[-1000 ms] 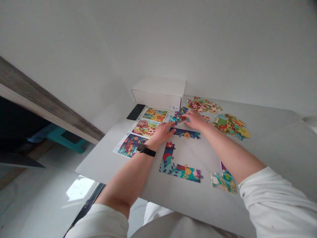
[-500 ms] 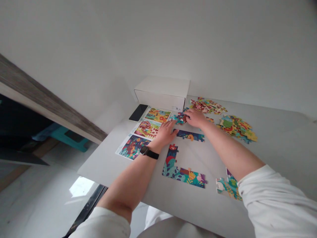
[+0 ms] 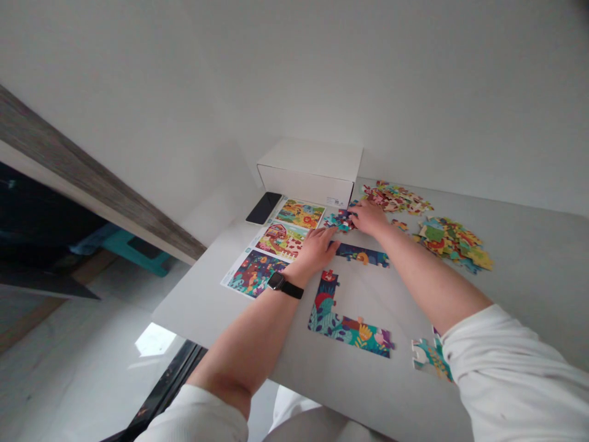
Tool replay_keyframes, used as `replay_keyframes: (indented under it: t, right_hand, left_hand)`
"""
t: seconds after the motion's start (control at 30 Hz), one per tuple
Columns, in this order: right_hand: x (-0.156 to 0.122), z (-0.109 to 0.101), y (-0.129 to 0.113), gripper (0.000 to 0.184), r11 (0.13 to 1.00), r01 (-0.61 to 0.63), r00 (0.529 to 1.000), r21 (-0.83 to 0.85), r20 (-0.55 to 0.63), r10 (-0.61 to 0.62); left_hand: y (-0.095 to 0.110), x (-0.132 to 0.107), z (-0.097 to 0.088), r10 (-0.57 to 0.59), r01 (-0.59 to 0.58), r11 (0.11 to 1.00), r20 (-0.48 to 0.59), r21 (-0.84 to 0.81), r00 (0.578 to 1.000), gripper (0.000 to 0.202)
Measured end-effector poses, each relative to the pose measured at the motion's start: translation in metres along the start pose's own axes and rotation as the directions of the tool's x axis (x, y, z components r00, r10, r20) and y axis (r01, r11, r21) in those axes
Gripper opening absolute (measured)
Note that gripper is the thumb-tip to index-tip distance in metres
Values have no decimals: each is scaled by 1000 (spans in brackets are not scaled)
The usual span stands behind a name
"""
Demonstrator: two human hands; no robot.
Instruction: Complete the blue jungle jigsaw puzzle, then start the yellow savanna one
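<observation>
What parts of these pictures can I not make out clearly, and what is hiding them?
Head view:
- Puzzle pieces: partly covered by the right hand, so any held piece cannot be told.
- Puzzle section: partly covered by the right sleeve.
- Loose pieces: too small to read their pictures.
- Picture cards: edge covered by the left hand.

Puzzle pieces (image 3: 453, 242): matt printed cardboard
Desk (image 3: 529, 258): smooth, matt grey top
Box (image 3: 306, 184): smooth white card
Phone (image 3: 264, 208): glossy black glass
Sleeve (image 3: 506, 374): soft white cloth
</observation>
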State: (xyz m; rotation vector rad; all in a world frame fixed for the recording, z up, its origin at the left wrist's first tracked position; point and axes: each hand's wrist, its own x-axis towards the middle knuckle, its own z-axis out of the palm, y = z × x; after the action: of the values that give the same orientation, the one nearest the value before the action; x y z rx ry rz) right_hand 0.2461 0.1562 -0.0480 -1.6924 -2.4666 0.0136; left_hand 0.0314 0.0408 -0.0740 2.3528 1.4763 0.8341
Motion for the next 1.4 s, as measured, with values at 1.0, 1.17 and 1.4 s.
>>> replay_keyframes:
  t: [1.0, 1.17, 1.4]
  right_hand:
    - [22, -16, 4, 17, 949, -220, 976, 227, 56, 212]
    - [-6, -32, 20, 18, 853, -143, 981, 502, -44, 190]
    - [-107, -51, 31, 32, 698, -96, 989, 710, -9, 144]
  left_hand:
    - [0, 0, 3, -40, 40, 999, 3, -8, 999, 39]
    - [11, 0, -4, 2, -1, 1000, 30, -32, 1000, 40]
    - [26, -1, -19, 70, -77, 994, -90, -74, 993, 29]
